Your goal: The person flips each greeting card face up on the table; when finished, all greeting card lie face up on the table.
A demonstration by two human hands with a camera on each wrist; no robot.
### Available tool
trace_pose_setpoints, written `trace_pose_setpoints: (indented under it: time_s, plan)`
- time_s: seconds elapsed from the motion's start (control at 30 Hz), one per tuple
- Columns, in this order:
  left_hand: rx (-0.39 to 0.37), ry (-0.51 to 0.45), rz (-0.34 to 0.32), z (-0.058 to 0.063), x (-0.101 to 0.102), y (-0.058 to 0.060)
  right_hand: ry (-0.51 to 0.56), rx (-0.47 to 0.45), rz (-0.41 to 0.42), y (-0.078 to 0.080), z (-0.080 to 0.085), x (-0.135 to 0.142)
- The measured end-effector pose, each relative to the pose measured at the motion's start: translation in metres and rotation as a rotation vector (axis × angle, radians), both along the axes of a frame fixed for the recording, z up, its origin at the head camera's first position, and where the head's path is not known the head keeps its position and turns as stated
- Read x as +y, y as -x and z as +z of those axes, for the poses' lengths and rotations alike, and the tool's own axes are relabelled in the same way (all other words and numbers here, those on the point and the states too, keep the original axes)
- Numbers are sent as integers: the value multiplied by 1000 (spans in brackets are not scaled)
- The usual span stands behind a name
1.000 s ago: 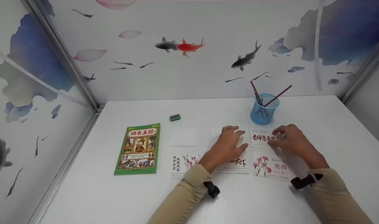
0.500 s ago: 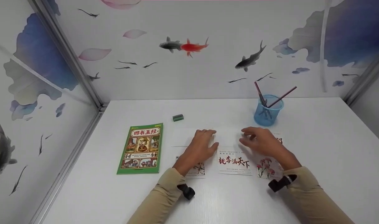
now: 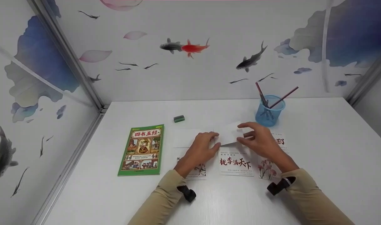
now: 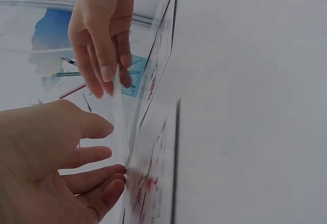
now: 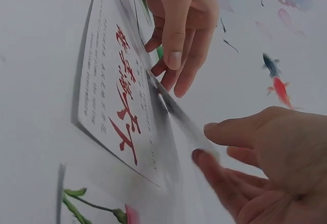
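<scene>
My right hand pinches the right edge of a blank white card, raised and tilted off the table on that side. At the card's left edge is my left hand, fingers loosely bent and fingertips right by the table, as the left wrist view also shows. Just in front lies a card with red brush characters. A blossom card sits partly under my left forearm. Partly covered by my right hand and wrist are a carnation card and another red-lettered card.
Another blank white card lies left of my left hand. Farther left is a green-bordered book. A small green block sits behind the cards. A blue mesh pen cup with pencils stands close behind my right hand.
Both hands have moved left from the right-hand cards to the middle blank card. In the last half second, my right hand has raised that card's right side; the left hand has barely moved.
</scene>
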State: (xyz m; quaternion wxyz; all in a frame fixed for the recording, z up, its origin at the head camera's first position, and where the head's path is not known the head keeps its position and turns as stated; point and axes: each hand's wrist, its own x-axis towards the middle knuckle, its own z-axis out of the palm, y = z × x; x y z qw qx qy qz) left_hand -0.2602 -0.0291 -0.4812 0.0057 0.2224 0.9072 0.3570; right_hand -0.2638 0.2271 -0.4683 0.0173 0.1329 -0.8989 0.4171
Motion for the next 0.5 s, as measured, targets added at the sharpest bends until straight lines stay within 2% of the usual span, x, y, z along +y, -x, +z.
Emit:
trace_pose_setpoints:
  time_s: [0.13,0.27,0.4,0.5]
  plan:
    - [-68,-120,-14,1,3,-2,159,122,19,-3,3,-10]
    - [-211,-362,-51,5,11,-7,265,246,125,-8,5,-21]
    - [-338,-617,-148,9,16,-9,224,330,223,-12,5,-26]
    - [-402,-716,-195,7,18,-8,153,344,208,-13,6,-24]
